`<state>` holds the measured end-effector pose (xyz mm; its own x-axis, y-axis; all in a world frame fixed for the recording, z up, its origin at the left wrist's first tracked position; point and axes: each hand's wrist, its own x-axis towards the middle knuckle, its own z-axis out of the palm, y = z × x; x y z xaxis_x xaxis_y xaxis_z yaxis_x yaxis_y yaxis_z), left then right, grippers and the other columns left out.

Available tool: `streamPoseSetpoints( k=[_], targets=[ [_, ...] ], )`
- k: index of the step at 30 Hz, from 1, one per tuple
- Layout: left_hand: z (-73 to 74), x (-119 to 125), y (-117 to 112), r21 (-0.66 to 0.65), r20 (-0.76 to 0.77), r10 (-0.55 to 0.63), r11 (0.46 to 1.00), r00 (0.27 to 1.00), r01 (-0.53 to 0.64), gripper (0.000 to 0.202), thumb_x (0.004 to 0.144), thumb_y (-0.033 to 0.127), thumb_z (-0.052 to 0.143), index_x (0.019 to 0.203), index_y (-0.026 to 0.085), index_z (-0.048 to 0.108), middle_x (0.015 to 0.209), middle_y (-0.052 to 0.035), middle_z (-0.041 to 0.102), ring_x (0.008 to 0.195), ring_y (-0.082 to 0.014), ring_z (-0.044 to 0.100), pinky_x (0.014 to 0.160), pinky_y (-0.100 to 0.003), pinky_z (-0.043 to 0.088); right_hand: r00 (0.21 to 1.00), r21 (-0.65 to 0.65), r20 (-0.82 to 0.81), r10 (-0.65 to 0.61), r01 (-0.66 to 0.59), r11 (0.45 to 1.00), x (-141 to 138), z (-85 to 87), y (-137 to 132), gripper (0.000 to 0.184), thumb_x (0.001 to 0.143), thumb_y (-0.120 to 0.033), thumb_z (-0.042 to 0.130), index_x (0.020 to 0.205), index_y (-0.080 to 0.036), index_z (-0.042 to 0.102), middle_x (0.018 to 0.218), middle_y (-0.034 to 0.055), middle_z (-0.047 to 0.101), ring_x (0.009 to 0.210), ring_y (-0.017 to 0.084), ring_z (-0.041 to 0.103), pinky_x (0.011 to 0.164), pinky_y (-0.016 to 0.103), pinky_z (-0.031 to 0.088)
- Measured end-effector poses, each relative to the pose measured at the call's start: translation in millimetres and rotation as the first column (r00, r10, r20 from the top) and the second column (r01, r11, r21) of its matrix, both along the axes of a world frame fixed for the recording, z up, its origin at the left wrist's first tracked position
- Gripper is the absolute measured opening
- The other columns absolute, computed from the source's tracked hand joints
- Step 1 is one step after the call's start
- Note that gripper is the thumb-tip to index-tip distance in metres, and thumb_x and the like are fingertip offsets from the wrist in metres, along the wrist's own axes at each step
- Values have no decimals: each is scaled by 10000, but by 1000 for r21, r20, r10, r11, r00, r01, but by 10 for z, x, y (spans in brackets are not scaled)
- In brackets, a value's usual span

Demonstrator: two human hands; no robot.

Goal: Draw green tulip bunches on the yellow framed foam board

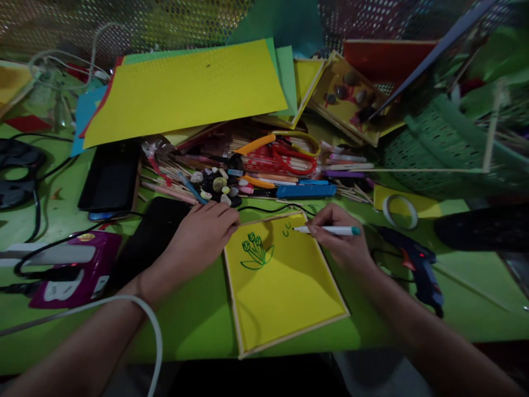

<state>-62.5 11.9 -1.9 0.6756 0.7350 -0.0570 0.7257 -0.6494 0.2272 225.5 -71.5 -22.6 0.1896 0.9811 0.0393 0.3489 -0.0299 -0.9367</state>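
Note:
A yellow card [285,292] edged with thin wooden sticks lies on the green table, slightly turned. On its upper left is a green line drawing of tulips with leaves [255,255]. Small green U-shaped marks [286,230] stand near its top edge. My right hand [341,237] grips a white marker [336,230] with a teal end, held nearly level, its tip at the card beside those marks. My left hand [209,229] rests at the card's upper left corner, fingers curled together against the frame; its thumb is mostly hidden.
Behind the card lie pebbles [219,184], scissors [295,157], a blue cutter [306,191] and sticks. Yellow sheets [185,91] are stacked farther back. At right are a glue gun [419,264], tape roll [400,212] and green basket [438,146]; at left, a purple power strip [78,270] with cables.

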Motion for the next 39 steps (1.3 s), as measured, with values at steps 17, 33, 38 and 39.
streamPoseSetpoints(
  k=[17,33,38,39],
  targets=[
    [-3,-11,6,-1,2,-1,1000,1000,1,121,1012,227,555,959,218,663,1034,-46,714,1012,-265,648,865,-408,430,1000,-24,-1,5,-5,1000,3,31,7,164,735,-244,736,689,-247,578,661,-12,609,651,203,588,603,327,399],
    [-1,-10,5,1,17,-10,1000,1000,10,122,1017,225,547,959,219,654,1030,-46,712,1003,-260,644,858,-405,416,997,-5,41,-64,64,998,-35,60,14,164,758,-284,710,686,-243,568,626,-24,558,618,187,550,570,312,368],
    [-21,-21,4,-1,22,-13,1000,1000,13,131,1026,230,532,973,218,652,1035,-48,709,1018,-266,645,865,-412,419,995,15,76,-58,57,998,-40,82,31,158,757,-277,717,694,-245,576,622,-30,555,571,156,462,540,296,344],
    [-21,-22,5,-4,21,-11,1000,1000,11,130,1025,230,534,970,219,651,1036,-48,709,1020,-268,646,865,-412,420,995,18,77,-58,56,998,-39,84,33,162,755,-275,722,693,-246,575,617,-31,551,569,155,453,535,293,338]
  ],
)
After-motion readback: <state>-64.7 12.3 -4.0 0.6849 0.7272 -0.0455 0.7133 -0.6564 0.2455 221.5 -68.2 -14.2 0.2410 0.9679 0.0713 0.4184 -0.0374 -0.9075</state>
